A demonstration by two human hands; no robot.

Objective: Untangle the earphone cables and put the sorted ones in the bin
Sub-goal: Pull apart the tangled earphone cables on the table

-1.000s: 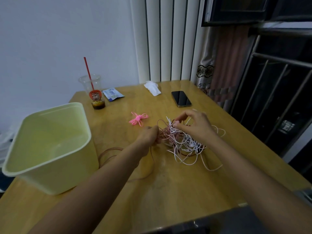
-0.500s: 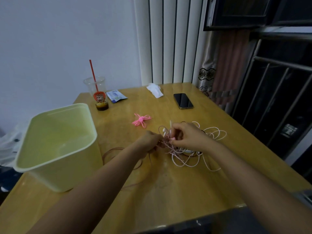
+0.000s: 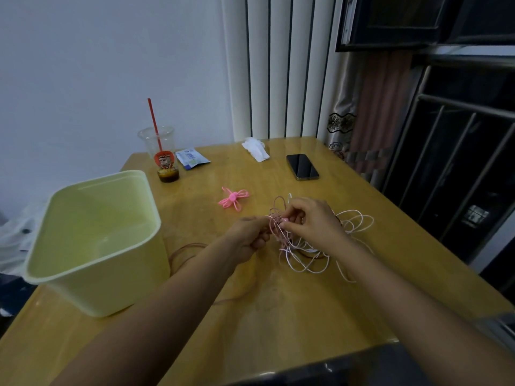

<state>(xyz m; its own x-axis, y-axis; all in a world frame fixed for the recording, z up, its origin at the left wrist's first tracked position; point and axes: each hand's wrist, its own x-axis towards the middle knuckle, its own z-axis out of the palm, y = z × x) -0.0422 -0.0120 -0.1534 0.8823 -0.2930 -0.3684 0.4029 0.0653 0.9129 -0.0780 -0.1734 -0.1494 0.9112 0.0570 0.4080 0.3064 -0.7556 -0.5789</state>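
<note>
Earphone cables (image 3: 306, 257) lie in a white-and-pink tangle on the wooden table (image 3: 278, 316), well right of the pale green bin (image 3: 111, 288), which stands upright near the left edge. Both hands meet at the tangle's left side. The left hand (image 3: 248, 238) curls round pink strands, and the right hand (image 3: 315, 221) pinches a strand between thumb and fingertips. A phone (image 3: 302, 166) lies beyond, and a small pink tied bundle (image 3: 233, 197) sits apart.

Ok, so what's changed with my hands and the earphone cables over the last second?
The right hand moved in toward the left hand, so their fingertips now almost meet on a pink strand at the left edge of the earphone cable tangle. Both hands keep their pinch; nothing was let go. The yellow bin, the tied pink cable, the phone and the cup stayed where they were.
</note>
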